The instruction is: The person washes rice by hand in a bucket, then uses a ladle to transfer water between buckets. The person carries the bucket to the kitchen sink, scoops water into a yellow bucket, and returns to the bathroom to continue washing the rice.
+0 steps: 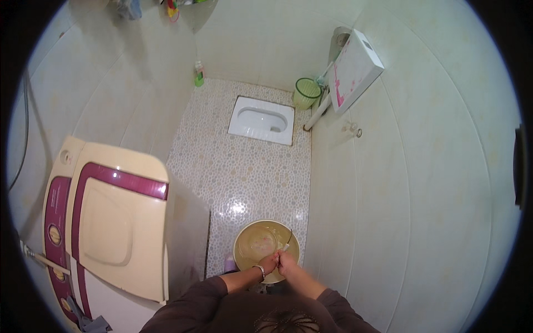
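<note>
A round beige basin [247, 233] with water in it stands on the pebble-patterned floor, low in the head view. Both of my hands are close together over its near part. My left hand [268, 263], with a light band at the wrist, is closed around something small. My right hand [286, 263] touches it, fingers curled. A small white item [285, 247] with a thin dark strand sticks out beyond my fingers; its kind cannot be told. Pinkish marks show on the basin's bottom.
A cream and maroon washing machine [120, 224] stands at left. A purple container [230, 264] is beside the basin. Farther off are a white squat toilet [261, 120], a green bin [307, 93], a white cistern [356, 70] on the right wall and a green-bottomed bottle [199, 75].
</note>
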`<state>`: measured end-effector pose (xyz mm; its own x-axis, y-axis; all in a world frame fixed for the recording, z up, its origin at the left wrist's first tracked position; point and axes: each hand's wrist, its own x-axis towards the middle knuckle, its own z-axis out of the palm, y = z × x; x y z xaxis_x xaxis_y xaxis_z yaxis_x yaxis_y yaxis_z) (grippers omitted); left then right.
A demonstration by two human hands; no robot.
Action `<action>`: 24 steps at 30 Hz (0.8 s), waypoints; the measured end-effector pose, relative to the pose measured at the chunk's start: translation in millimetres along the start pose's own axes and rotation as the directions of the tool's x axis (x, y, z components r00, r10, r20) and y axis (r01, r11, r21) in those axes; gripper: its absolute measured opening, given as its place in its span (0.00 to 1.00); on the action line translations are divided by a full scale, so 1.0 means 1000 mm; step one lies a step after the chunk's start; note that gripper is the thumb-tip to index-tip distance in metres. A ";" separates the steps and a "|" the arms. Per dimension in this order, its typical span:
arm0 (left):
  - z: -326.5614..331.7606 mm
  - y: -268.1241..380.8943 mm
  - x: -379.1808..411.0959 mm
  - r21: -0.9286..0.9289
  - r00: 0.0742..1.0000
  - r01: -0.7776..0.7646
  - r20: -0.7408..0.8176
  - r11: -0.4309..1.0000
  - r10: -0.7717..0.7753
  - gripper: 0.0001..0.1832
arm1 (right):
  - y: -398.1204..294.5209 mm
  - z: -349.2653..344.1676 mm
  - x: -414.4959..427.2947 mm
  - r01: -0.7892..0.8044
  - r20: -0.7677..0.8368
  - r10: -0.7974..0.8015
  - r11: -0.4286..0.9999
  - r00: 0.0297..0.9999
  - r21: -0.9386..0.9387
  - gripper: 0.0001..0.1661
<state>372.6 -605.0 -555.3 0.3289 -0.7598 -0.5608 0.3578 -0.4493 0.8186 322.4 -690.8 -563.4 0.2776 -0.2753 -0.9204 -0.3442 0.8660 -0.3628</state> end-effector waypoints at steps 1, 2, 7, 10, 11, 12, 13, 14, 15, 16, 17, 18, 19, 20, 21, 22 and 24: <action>-0.005 0.024 0.003 -0.045 0.984 0.175 0.037 0.984 -0.173 0.17 | -0.022 0.006 -0.011 0.026 -0.007 -0.026 0.998 1.000 -0.050 0.10; -0.008 0.022 0.025 -0.038 0.991 0.124 0.046 0.992 -0.122 0.16 | -0.033 -0.006 0.017 0.398 0.276 -0.333 0.889 0.902 -0.227 0.09; -0.024 0.057 0.093 -0.253 0.974 0.158 -0.121 0.954 -0.193 0.13 | -0.107 0.038 0.057 0.102 0.115 -0.086 0.986 0.990 -0.133 0.08; -0.031 0.074 0.128 -0.185 0.967 0.146 -0.183 0.972 -0.180 0.14 | -0.140 0.046 0.085 0.081 0.178 -0.055 0.987 0.982 -0.141 0.10; -0.034 0.081 0.139 -0.186 0.966 0.132 -0.196 0.974 -0.168 0.14 | -0.152 0.051 0.099 0.090 0.200 -0.061 0.986 0.978 -0.141 0.10; -0.036 0.089 0.150 -0.204 0.963 0.115 -0.216 0.972 -0.159 0.14 | -0.162 0.056 0.112 0.090 0.222 -0.055 0.984 0.973 -0.152 0.10; -0.038 0.100 0.162 -0.231 0.959 0.099 -0.237 0.968 -0.154 0.15 | -0.173 0.059 0.123 0.086 0.241 -0.043 0.982 0.970 -0.170 0.10; -0.040 0.109 0.174 -0.258 0.955 0.082 -0.255 0.963 -0.149 0.15 | -0.183 0.059 0.133 0.091 0.252 -0.045 0.981 0.967 -0.173 0.10; -0.045 0.116 0.186 -0.195 0.954 0.077 -0.269 0.978 -0.129 0.15 | -0.194 0.062 0.143 0.099 0.266 -0.050 0.980 0.963 -0.172 0.10; -0.053 0.119 0.199 -0.131 0.954 0.071 -0.282 0.989 -0.106 0.16 | -0.206 0.068 0.149 0.108 0.280 -0.057 0.979 0.958 -0.171 0.10; -0.061 0.123 0.212 -0.066 0.954 0.064 -0.288 0.996 -0.080 0.16 | -0.218 0.074 0.154 0.076 0.266 -0.036 0.987 0.963 -0.139 0.08; -0.073 0.122 0.221 -0.183 0.949 0.119 -0.269 0.976 -0.166 0.16 | -0.228 0.086 0.145 0.032 0.262 -0.004 0.994 0.965 -0.104 0.07; -0.079 0.122 0.230 -0.148 0.957 0.134 -0.238 0.980 -0.167 0.16 | -0.242 0.093 0.144 0.016 0.242 0.000 0.998 0.970 -0.064 0.05; -0.084 0.123 0.238 -0.110 0.964 0.147 -0.205 0.983 -0.168 0.15 | -0.247 0.097 0.147 0.024 0.201 -0.015 0.999 0.979 -0.041 0.06; -0.081 0.128 0.242 -0.086 0.969 0.165 -0.173 0.983 -0.178 0.15 | -0.252 0.092 0.149 0.024 0.184 -0.015 0.999 0.983 -0.048 0.06; -0.079 0.135 0.247 -0.107 0.974 0.156 -0.150 0.982 -0.171 0.15 | -0.256 0.088 0.150 0.023 0.168 -0.014 0.998 0.986 -0.053 0.06; -0.083 0.151 0.257 -0.139 0.982 0.134 -0.113 0.981 -0.150 0.17 | -0.265 0.088 0.150 0.020 0.174 -0.008 0.998 0.985 -0.065 0.07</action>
<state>583.8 -829.2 -586.3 0.3682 -0.6257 -0.6877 0.5163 -0.4775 0.7109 534.6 -924.7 -592.7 0.4325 -0.2049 -0.8780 -0.3967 0.8313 -0.3894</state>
